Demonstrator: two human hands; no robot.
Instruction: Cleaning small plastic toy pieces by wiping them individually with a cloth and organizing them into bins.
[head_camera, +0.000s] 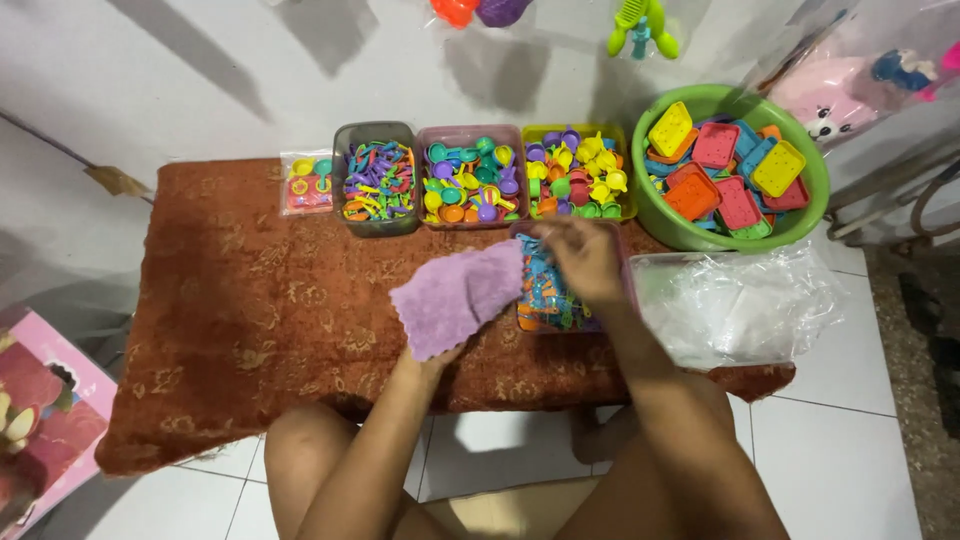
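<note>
The left hand (432, 358) is almost wholly hidden under a lilac cloth (458, 297), which it holds up from below; only the wrist and a little of the palm show, so how the fingers close on it cannot be told. The cloth is a soft, roughly square piece with scalloped edges, draped over the hand above the middle of a rust-brown patterned mat (250, 320). Its long axis runs on a slant, from the lower left corner near the wrist up to the right corner, which points toward the right hand (580, 258). That hand reaches into a pink-rimmed tray (626, 268) of small blue and orange plastic pieces, just beside the cloth's right edge, with fingers curled downward among the pieces; whether they pinch one cannot be told. Along the far edge of the mat stand three more trays side by side: a grey tray (340, 180) of mixed coloured shapes, a pink tray (470, 131) of teal, orange and purple pieces, and a yellow tray (575, 129) of yellow and purple ones. A small flat packet (307, 184) of pieces lies at the left of the grey tray. At the far right corner sits a green basin (690, 232) of little rectangular baskets, and a heap of clear plastic bags (735, 300) lies near the right edge.
</note>
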